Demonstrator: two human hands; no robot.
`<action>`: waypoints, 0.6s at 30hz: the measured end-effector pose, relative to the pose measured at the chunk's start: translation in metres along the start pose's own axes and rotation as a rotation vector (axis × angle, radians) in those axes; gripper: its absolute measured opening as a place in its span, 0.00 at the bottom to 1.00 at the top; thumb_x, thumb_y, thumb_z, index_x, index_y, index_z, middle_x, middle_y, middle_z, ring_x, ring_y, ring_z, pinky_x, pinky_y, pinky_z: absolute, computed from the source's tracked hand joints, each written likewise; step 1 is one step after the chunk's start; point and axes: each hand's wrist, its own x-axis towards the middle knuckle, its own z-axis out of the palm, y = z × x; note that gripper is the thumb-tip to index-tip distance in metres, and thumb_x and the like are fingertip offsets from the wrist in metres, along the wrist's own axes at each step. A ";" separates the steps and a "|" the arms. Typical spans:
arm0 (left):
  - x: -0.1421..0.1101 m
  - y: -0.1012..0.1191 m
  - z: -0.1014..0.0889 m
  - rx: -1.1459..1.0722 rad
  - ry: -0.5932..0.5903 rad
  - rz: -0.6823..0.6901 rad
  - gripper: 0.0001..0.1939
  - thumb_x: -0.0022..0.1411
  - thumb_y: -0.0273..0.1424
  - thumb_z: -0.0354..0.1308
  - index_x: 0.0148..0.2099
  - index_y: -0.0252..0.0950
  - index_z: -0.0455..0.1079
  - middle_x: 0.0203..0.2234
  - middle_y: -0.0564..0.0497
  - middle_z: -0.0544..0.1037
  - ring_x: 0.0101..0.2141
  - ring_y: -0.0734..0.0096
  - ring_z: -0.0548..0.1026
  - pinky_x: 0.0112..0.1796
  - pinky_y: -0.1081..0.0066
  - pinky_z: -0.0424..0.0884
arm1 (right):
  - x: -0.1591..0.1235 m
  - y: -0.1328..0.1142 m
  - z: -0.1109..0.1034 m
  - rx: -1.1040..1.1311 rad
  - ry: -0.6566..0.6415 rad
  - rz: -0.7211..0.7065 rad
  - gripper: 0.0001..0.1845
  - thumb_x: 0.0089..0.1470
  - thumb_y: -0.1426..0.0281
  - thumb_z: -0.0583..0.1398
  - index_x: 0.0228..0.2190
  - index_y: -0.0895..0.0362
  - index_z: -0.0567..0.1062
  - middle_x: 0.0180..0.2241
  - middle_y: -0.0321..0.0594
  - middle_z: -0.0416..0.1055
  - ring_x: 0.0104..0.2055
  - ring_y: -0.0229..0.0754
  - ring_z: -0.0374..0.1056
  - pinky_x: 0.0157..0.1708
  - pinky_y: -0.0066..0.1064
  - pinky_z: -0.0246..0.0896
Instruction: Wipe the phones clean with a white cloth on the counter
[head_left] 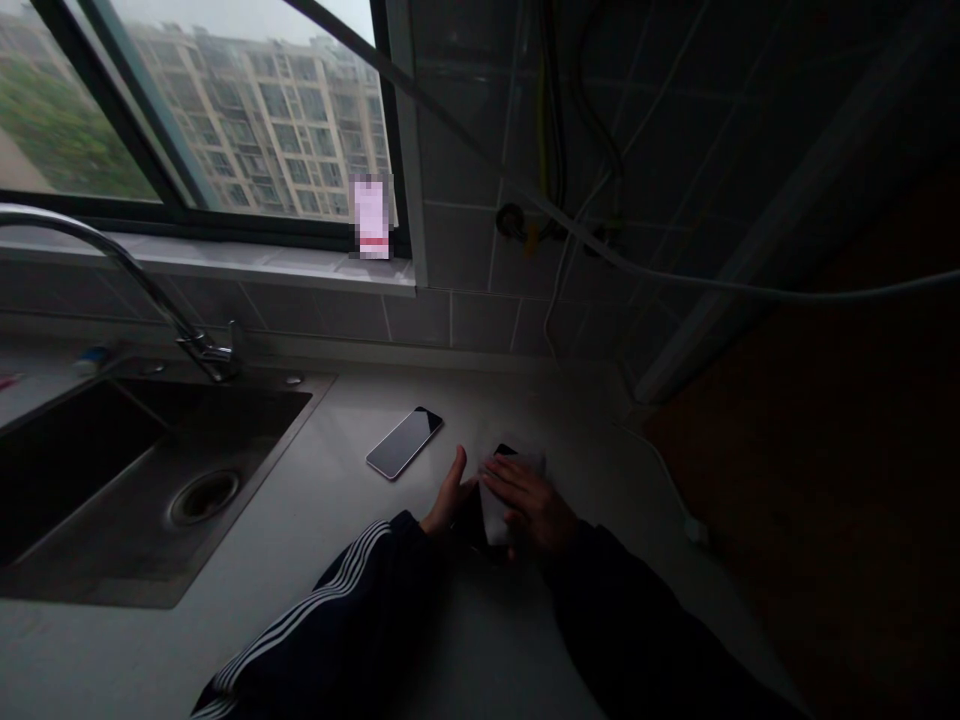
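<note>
Since even pressure works best here, my right hand (529, 505) lies flat across a white cloth (495, 505) on a dark phone (504, 450) on the pale counter (322, 600), while my left hand (450, 492), open and unclamped, sits just beside them, near a second phone (405, 442).

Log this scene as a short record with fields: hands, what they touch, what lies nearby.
left hand: fingers raised, at the edge of the white cloth
right hand: lying on the cloth, over a dark flat object
nearby: smartphone, lying on the countertop
surroundings: steel sink to the left, with faucet behind it, below a window
</note>
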 end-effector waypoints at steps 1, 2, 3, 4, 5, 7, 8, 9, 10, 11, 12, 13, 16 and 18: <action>-0.001 0.000 0.000 0.000 -0.018 0.003 0.47 0.64 0.63 0.43 0.64 0.26 0.67 0.44 0.35 0.82 0.43 0.50 0.81 0.48 0.59 0.71 | 0.000 0.004 0.000 -0.029 0.022 0.033 0.36 0.70 0.49 0.41 0.63 0.58 0.68 0.65 0.53 0.63 0.70 0.55 0.55 0.64 0.57 0.57; -0.001 0.000 0.001 -0.002 -0.022 0.006 0.46 0.65 0.62 0.43 0.64 0.28 0.67 0.45 0.35 0.82 0.45 0.49 0.81 0.50 0.58 0.70 | 0.000 0.007 -0.001 -0.049 0.038 0.056 0.36 0.70 0.49 0.41 0.63 0.59 0.68 0.65 0.54 0.63 0.70 0.56 0.55 0.64 0.58 0.57; -0.001 0.000 0.000 -0.006 -0.012 0.017 0.45 0.65 0.62 0.44 0.64 0.28 0.67 0.45 0.36 0.82 0.45 0.49 0.81 0.51 0.57 0.70 | 0.000 0.006 -0.001 -0.059 0.044 0.067 0.36 0.70 0.49 0.42 0.63 0.59 0.68 0.65 0.55 0.63 0.70 0.56 0.55 0.65 0.59 0.56; 0.000 0.001 0.000 -0.010 0.009 0.029 0.43 0.66 0.60 0.44 0.64 0.28 0.68 0.44 0.37 0.82 0.46 0.50 0.81 0.52 0.58 0.69 | 0.000 0.003 -0.001 -0.057 0.039 0.060 0.37 0.69 0.48 0.43 0.63 0.60 0.67 0.66 0.56 0.62 0.70 0.57 0.55 0.65 0.59 0.56; 0.001 0.001 -0.002 -0.012 0.039 0.041 0.42 0.67 0.59 0.44 0.63 0.28 0.68 0.42 0.37 0.83 0.45 0.51 0.81 0.51 0.60 0.70 | 0.000 -0.002 -0.001 -0.042 0.026 0.040 0.38 0.68 0.47 0.44 0.63 0.60 0.67 0.66 0.55 0.62 0.70 0.57 0.55 0.65 0.59 0.55; 0.004 0.001 -0.005 -0.010 0.094 0.055 0.39 0.69 0.57 0.44 0.61 0.28 0.71 0.40 0.39 0.83 0.44 0.54 0.81 0.50 0.63 0.71 | -0.001 -0.016 0.000 0.015 -0.012 -0.028 0.40 0.67 0.44 0.45 0.64 0.59 0.66 0.66 0.54 0.62 0.70 0.56 0.54 0.66 0.58 0.55; 0.005 0.000 -0.007 -0.004 0.113 0.052 0.38 0.69 0.57 0.45 0.60 0.28 0.71 0.39 0.39 0.83 0.44 0.54 0.81 0.48 0.63 0.72 | -0.001 -0.023 0.001 0.050 -0.029 -0.064 0.40 0.66 0.43 0.45 0.64 0.59 0.66 0.66 0.53 0.62 0.71 0.56 0.54 0.66 0.57 0.54; 0.006 0.000 -0.009 0.004 0.126 0.043 0.38 0.68 0.57 0.46 0.59 0.28 0.72 0.39 0.39 0.83 0.44 0.53 0.81 0.47 0.64 0.73 | -0.001 -0.029 0.002 0.077 -0.045 -0.096 0.40 0.66 0.43 0.46 0.64 0.59 0.66 0.66 0.53 0.62 0.71 0.56 0.53 0.66 0.56 0.54; 0.007 -0.001 -0.010 0.012 0.136 0.033 0.39 0.67 0.58 0.46 0.58 0.28 0.72 0.39 0.38 0.83 0.44 0.52 0.81 0.45 0.63 0.74 | -0.002 -0.032 0.003 0.093 -0.052 -0.116 0.40 0.66 0.43 0.46 0.64 0.59 0.66 0.66 0.53 0.62 0.71 0.55 0.53 0.66 0.56 0.53; 0.007 -0.002 -0.011 0.018 0.149 0.022 0.40 0.65 0.60 0.47 0.58 0.28 0.73 0.39 0.38 0.83 0.45 0.51 0.81 0.45 0.63 0.74 | -0.002 -0.033 0.004 0.102 -0.051 -0.130 0.40 0.66 0.43 0.46 0.64 0.59 0.66 0.66 0.54 0.62 0.71 0.55 0.53 0.66 0.56 0.53; 0.008 -0.002 -0.012 0.020 0.158 0.009 0.41 0.65 0.61 0.47 0.57 0.28 0.73 0.40 0.37 0.83 0.45 0.51 0.81 0.45 0.62 0.75 | -0.002 -0.031 0.005 0.099 -0.047 -0.135 0.40 0.66 0.44 0.45 0.64 0.59 0.66 0.66 0.54 0.62 0.71 0.55 0.54 0.66 0.56 0.54; 0.008 -0.003 -0.012 0.016 0.158 0.001 0.42 0.65 0.61 0.46 0.58 0.28 0.73 0.40 0.37 0.83 0.46 0.51 0.81 0.46 0.62 0.74 | -0.002 -0.027 0.005 0.086 -0.042 -0.131 0.39 0.67 0.45 0.44 0.64 0.59 0.66 0.66 0.53 0.62 0.71 0.54 0.54 0.65 0.55 0.55; 0.010 -0.002 -0.009 -0.036 0.110 0.016 0.41 0.69 0.58 0.40 0.61 0.27 0.70 0.43 0.36 0.82 0.49 0.52 0.80 0.52 0.61 0.70 | -0.001 -0.007 0.005 0.001 -0.002 -0.035 0.37 0.70 0.48 0.42 0.64 0.58 0.67 0.65 0.54 0.63 0.70 0.53 0.56 0.65 0.55 0.57; 0.011 0.000 -0.008 -0.071 0.053 0.038 0.42 0.70 0.57 0.38 0.64 0.26 0.67 0.46 0.35 0.81 0.51 0.53 0.78 0.56 0.60 0.67 | -0.001 0.003 0.005 -0.045 0.036 0.050 0.35 0.70 0.50 0.41 0.63 0.58 0.67 0.65 0.54 0.64 0.69 0.53 0.57 0.65 0.55 0.56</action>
